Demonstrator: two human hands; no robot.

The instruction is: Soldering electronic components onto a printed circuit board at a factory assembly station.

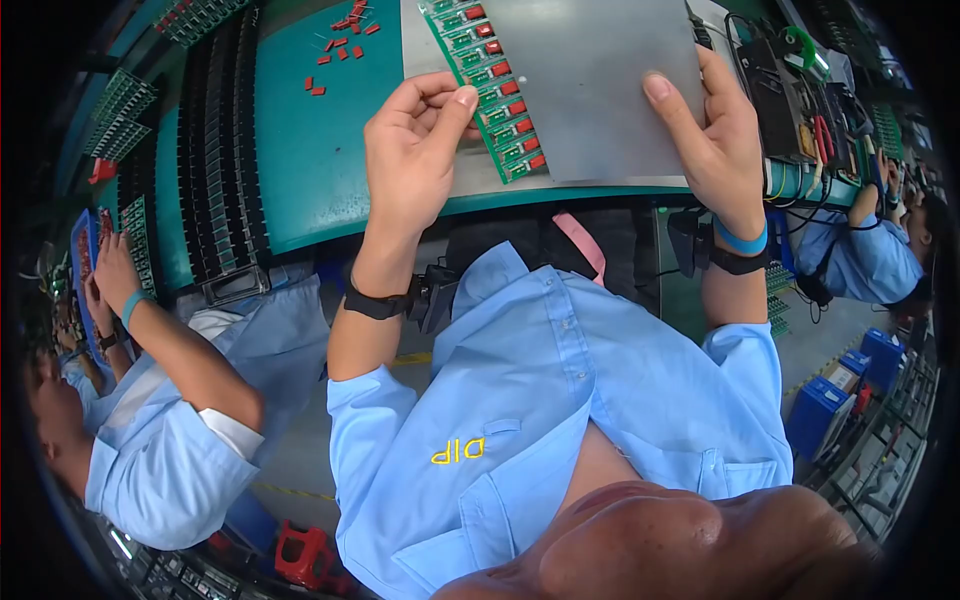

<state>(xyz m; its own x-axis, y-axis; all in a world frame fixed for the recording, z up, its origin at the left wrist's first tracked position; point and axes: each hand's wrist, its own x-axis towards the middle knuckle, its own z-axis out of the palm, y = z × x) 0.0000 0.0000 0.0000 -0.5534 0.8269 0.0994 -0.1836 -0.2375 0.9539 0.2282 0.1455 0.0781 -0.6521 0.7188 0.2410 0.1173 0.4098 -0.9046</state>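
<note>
A long green circuit board (pixel 497 125) with a row of red block-shaped components stands out along the left edge of a flat grey plate (pixel 600 95). My left hand (pixel 410 165) pinches the board's left edge between thumb and fingers; some of its fingertips are hidden. On the other side, my right hand (pixel 728 145) grips the plate's right edge, its thumb lying on the top face and the other fingers partly out of sight. Whether the plate lies over part of the board or only beside it, I cannot tell.
Loose red components (pixel 345 48) lie scattered on the teal bench (pixel 310 165). Black conveyor rails (pixel 225 150) run along the left. Black equipment (pixel 770 110) with cables stands at the right. Co-workers' arms show at left (pixel 185 335) and right (pixel 865 240).
</note>
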